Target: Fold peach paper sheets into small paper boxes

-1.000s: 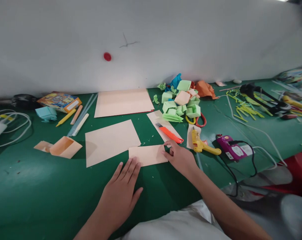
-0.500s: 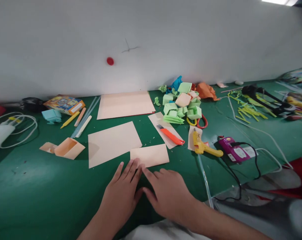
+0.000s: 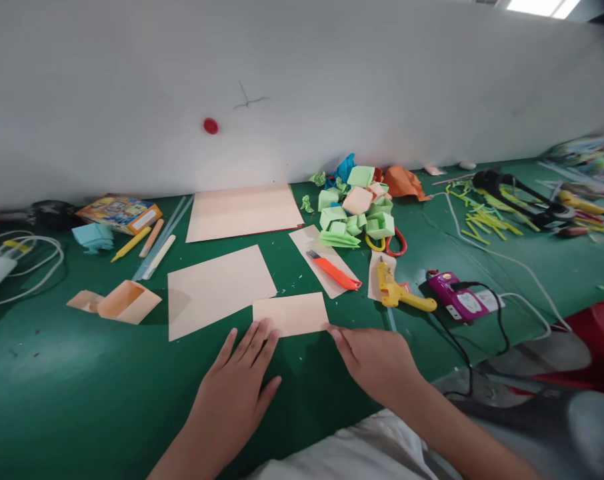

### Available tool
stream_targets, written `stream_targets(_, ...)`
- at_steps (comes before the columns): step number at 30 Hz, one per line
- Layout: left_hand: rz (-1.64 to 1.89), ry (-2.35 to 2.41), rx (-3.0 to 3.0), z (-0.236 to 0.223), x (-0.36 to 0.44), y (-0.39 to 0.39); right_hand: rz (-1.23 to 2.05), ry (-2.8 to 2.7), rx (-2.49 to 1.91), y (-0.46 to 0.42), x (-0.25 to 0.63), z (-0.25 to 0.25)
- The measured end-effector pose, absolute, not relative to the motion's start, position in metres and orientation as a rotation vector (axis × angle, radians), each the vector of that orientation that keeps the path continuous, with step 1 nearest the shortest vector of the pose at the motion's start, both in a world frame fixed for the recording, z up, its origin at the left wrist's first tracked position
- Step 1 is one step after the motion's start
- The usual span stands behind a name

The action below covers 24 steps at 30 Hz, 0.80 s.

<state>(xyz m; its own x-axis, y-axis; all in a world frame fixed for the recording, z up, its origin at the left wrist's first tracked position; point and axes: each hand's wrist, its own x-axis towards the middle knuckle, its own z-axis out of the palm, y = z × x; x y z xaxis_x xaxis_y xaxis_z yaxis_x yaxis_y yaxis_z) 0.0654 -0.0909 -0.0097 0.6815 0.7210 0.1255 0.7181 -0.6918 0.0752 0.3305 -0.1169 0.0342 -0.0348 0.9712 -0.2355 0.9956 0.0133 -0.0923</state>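
A small, pale peach rectangular paper strip (image 3: 293, 313), smooth and flat, is seen at six o'clock, pressed by the splayed left hand (image 3: 239, 380) and touched at its right corner by the curled right hand (image 3: 375, 360).

Relative to cutter (image 3: 333, 271): long strip (image 3: 305, 241) beneath, small sheet (image 3: 297, 312) front-left, larger sheet (image 3: 217, 293) left, glue gun (image 3: 405, 296) right, folded boxes (image 3: 358, 200) behind, scissors (image 3: 397, 243) behind-right.
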Motion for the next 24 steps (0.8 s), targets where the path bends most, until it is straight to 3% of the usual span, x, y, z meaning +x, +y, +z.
stream_targets(16,0.339,1.326,2.614,-0.011,0.064,-0.073,-0.679,2.276,2.424,-0.097,0.339,0.024)
stream_targets(20,0.428,1.398,2.553,-0.014,0.067,-0.075,-0.828,2.632,2.386,-0.096,0.335,0.02)
stream_targets(24,0.583,1.522,2.649,-0.011,0.071,-0.075,-0.557,3.073,2.158,-0.102,0.332,0.022)
